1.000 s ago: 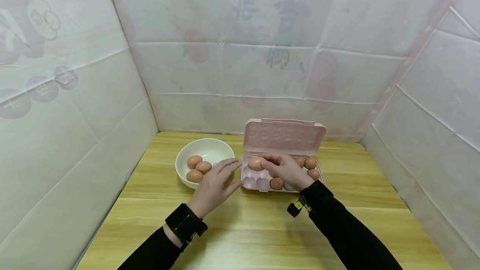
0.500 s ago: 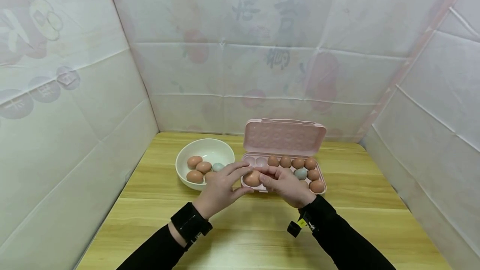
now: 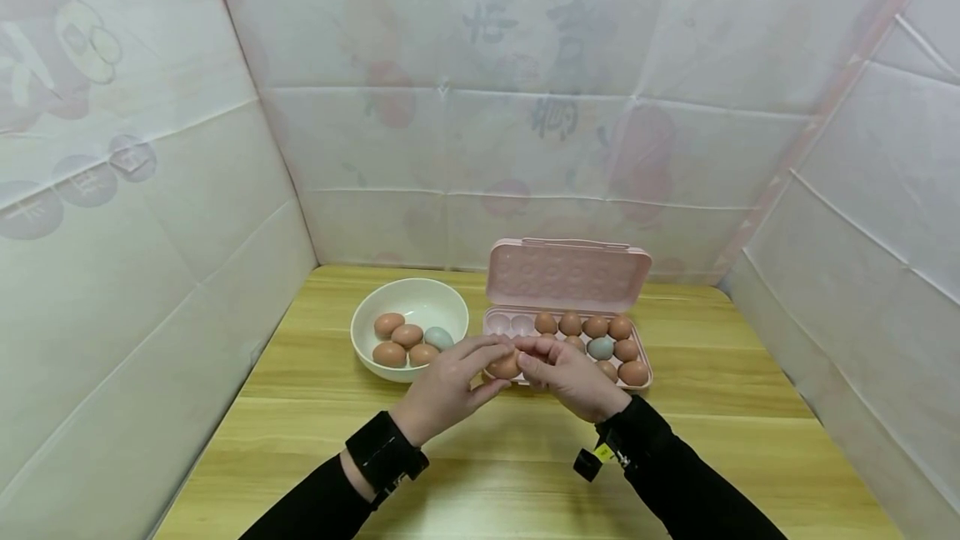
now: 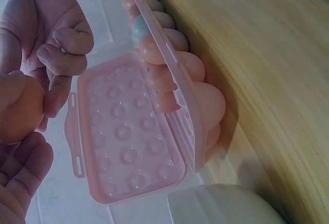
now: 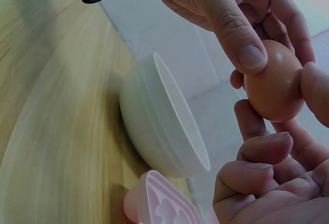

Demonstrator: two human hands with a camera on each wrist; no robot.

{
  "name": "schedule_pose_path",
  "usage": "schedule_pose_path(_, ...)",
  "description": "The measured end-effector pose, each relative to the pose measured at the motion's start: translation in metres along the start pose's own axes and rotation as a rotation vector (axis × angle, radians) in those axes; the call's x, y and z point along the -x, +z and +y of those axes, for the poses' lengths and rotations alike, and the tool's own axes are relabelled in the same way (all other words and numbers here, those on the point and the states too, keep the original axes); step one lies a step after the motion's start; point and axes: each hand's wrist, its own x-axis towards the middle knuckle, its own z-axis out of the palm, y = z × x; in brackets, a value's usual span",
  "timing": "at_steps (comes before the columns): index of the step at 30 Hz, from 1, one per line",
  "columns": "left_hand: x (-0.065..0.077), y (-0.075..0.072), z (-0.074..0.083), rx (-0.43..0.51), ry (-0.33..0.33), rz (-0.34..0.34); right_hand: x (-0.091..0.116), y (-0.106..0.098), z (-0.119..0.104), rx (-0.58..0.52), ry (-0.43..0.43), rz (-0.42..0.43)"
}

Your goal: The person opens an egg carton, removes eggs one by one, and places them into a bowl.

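Note:
Both hands are at one brown egg [image 3: 504,367] over the front left of a pink egg carton [image 3: 567,273]. My right hand [image 3: 576,380] grips it between thumb and fingers from the right. From the left, my left hand [image 3: 442,390] pinches the same egg, thumb against its side in the right wrist view, fingertips [image 5: 249,118] below it. The carton's lid stands raised at the back. Brown eggs and a pale blue-green egg [image 3: 600,348] sit in its cups; more cups are hidden behind the hands.
Left of the carton stands a cream bowl [image 3: 360,346] with several brown eggs [image 3: 389,354] and a pale blue-green egg [image 3: 438,337]. All rest on a wooden table [image 3: 480,482], with pale printed sheeting [image 3: 480,148] at the back and sides.
The right hand has brought the egg from the carton's back left to its front left. The left hand has moved right, away from the bowl, and now holds the egg too.

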Motion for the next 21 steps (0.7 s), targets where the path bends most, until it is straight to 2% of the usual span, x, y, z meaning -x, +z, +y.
schedule_pose_path(15,0.0011,0.0007,-0.0019,0.003,0.022,0.018,0.0008,-0.0020,0.0009,0.002,0.026,-0.003)
schedule_pose_path(21,0.0053,-0.0031,-0.0061,-0.005,0.005,0.019,0.0011,-0.0034,0.0017,0.040,0.045,0.012)
